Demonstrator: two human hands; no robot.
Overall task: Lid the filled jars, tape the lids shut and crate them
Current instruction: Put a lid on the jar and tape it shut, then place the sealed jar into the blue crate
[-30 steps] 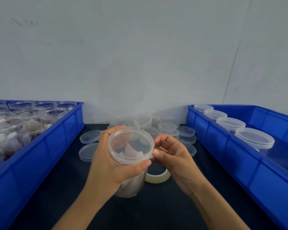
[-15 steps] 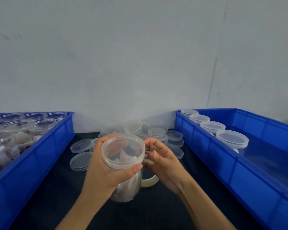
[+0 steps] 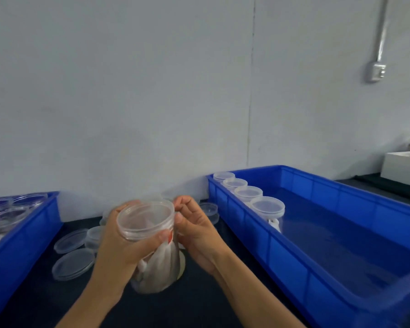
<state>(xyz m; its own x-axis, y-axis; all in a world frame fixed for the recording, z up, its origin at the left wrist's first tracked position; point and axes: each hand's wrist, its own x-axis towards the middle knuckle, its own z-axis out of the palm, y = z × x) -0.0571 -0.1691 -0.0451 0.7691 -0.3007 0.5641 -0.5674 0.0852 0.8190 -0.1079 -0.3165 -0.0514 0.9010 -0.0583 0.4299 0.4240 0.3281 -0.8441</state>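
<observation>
Jar in hand: a clear plastic screw-top jar (image 3: 149,235) with white packets inside is held above the dark tabletop (image 3: 199,304), its clear lid (image 3: 145,217) tilted toward the camera and its base pointing down and away.
Left hand: the left hand (image 3: 118,247) is wrapped around the jar just below the lid, thumb across the near side, fingers curled behind.
Right hand: the right hand (image 3: 194,230) sits against the right edge of the lid, fingertips bunched as if pinching something at the rim. Whether that is tape is too small to tell.
Tape: a pale roll of tape (image 3: 182,263) peeks out on the table behind the jar, below the right hand.
Key relation: the lid seam lies just left of the right fingertips, so the right hand is the nearer one for running tape around it. I judge the left hand would turn the jar about its long axis.
Destination: the blue plastic crate on the right (image 3: 341,275) has four lidded jars (image 3: 266,207) in a row along its near-left wall, with room beyond them.
Supply: the blue crate on the left (image 3: 21,245) holds open jars, and loose clear lids (image 3: 74,263) lie on the table between the crates.
</observation>
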